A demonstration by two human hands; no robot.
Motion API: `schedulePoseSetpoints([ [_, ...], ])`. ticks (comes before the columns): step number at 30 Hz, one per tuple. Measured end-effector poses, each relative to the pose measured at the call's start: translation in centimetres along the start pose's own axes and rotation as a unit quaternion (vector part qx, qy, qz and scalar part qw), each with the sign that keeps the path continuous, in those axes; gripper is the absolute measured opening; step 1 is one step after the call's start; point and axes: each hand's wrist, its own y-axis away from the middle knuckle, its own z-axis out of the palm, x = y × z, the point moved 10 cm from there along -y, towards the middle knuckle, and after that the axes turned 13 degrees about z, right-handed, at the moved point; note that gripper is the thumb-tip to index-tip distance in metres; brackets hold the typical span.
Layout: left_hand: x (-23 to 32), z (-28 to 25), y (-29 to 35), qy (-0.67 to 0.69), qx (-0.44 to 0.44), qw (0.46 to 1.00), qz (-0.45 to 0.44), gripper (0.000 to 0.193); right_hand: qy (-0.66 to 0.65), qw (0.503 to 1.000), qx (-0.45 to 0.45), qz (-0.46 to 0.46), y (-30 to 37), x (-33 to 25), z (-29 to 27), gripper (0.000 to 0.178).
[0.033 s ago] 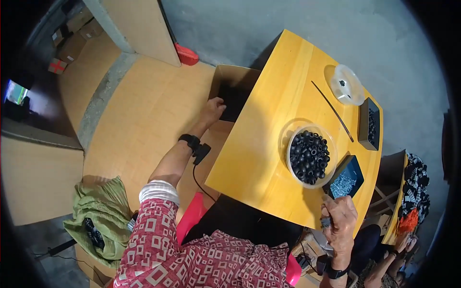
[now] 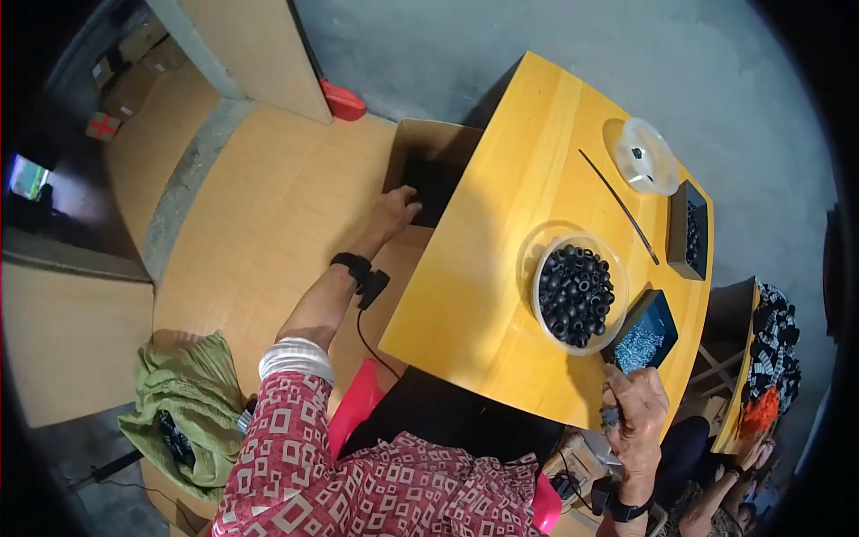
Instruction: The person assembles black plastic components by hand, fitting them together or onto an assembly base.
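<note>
My left hand [image 2: 394, 213] reaches over the near edge of an open cardboard box [image 2: 436, 134] with dark contents, left of the yellow table. Its fingers are slightly apart and nothing shows in them. At the table's near right edge, my right hand [image 2: 639, 401] is closed with curled fingers. What it may hold is hidden; a small grey-blue patch [image 2: 610, 417] shows at its fingers. Just beyond that hand lies a dark tray [image 2: 660, 315] of small silvery pieces. Beside the tray, a clear round tub [image 2: 538, 304] holds many black ring-shaped beads.
On the yellow table [image 2: 465, 277] lie a thin dark rod [image 2: 619, 208], a nearly bare clear tub [image 2: 662, 170] and a dark box [image 2: 677, 242] of black pieces. Another person's hands [image 2: 756, 454] work at the right by an orange item [image 2: 761, 412]. A green sack [image 2: 183, 385] stands left.
My left hand has shifted very slightly, and its fingers look a little further apart. My right hand stays in almost the same place, closed.
</note>
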Motion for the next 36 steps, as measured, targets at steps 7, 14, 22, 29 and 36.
schedulePoseSetpoints([
  [7, -1.6, 4.6, 3.3, -0.359, -0.184, 0.9, 0.163, 0.012, 0.04, 0.999, 0.001, 0.035, -0.8, 2.7, -0.6, 0.042],
  [14, -4.5, 2.4, 7.2, -0.39, -0.23, 0.864, 0.221, 0.015, 0.036, 0.998, 0.017, 0.038, -2.2, 3.1, -1.1, 0.033],
  [22, -6.3, -4.1, 13.9, -0.445, -0.38, 0.808, 0.065, 0.031, -0.039, 0.999, -0.013, -0.018, -7.7, 1.4, 0.0, 0.033],
  [29, 11.8, -12.0, 11.9, -0.259, -0.085, 0.955, 0.12, 0.034, 0.104, 0.991, -0.08, -0.018, -11.1, 1.2, 6.1, 0.021],
  [36, 27.4, -12.1, 15.0, -0.095, 0.025, 0.959, 0.264, 0.027, 0.053, 0.996, -0.063, -0.036, -10.7, 1.7, 6.0, 0.026],
])
